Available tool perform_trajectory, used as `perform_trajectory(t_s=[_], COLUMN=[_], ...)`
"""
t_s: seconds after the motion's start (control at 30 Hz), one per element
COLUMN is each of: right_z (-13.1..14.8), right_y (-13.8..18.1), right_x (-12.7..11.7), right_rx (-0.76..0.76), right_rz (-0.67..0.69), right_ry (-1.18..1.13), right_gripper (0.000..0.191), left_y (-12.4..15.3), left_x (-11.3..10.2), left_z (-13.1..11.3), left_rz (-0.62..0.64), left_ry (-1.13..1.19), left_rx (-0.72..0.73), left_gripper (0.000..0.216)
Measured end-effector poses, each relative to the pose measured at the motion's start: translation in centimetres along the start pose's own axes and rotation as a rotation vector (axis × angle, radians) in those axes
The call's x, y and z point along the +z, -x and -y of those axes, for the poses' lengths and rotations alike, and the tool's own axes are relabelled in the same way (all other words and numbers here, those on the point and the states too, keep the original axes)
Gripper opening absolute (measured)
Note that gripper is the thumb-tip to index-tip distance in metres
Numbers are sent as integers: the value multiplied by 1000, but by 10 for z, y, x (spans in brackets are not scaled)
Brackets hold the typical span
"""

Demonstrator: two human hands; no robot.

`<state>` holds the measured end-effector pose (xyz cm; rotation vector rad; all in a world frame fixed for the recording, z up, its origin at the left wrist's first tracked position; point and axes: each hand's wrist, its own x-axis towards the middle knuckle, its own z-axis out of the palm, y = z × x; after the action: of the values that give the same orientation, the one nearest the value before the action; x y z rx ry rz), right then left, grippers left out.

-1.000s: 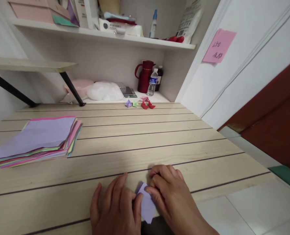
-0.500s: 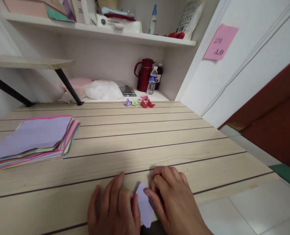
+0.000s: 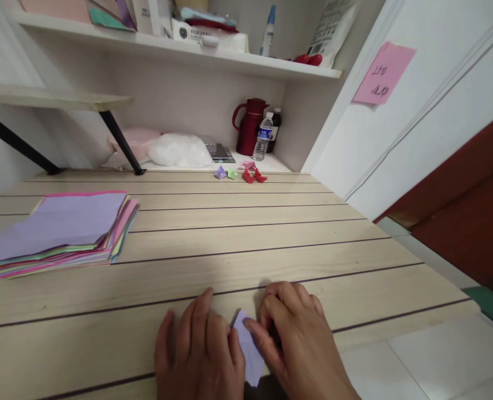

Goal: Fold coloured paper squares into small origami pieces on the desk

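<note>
A small folded piece of lilac paper (image 3: 250,353) lies at the near edge of the slatted table, between my two hands. My left hand (image 3: 200,350) grips its left edge with thumb and forefinger, while the other fingers rest on the wood. From the other side, my right hand (image 3: 294,339) has its thumb on the paper's upper right part and its fingers curled in. The paper's lower tip points toward me. Parts of its edges are hidden under my fingers.
A stack of coloured paper sheets (image 3: 71,222) lies at left. Small folded paper pieces, one purple (image 3: 220,173) and one red (image 3: 255,176) among them, sit at the table's far edge. Behind stand a dark red jug (image 3: 250,128) and a water bottle (image 3: 263,138). A black-legged raised shelf (image 3: 55,95) is at far left.
The whole view has shifted slightly, so things on the table appear a little further right. Both hands stay on the lilac paper, with hardly any change in their hold.
</note>
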<state>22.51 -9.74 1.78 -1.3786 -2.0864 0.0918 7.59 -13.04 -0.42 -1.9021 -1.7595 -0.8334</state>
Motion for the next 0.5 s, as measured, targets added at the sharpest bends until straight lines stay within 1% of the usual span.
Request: perform_trajectory(t_s=[0.17,0.33,0.43,0.5], right_z=[0,-2,-4,-4], right_y=[-1,0,1,2], right_x=[-1,-1,-2,-2], right_rx=[20,21,24,22], right_rz=[14,21,45,51], right_ry=[-24,-28,-33,-24], right_gripper=[23,23,16,12], left_y=[0,0,-1,0], left_x=[1,-1,-2,-3], left_z=[1,-1,-2,2], left_rz=[0,34,56,76], left_ry=[10,-8,-17,1], left_rx=[-22,-12,-10,-4], left_gripper=[7,6,7,4])
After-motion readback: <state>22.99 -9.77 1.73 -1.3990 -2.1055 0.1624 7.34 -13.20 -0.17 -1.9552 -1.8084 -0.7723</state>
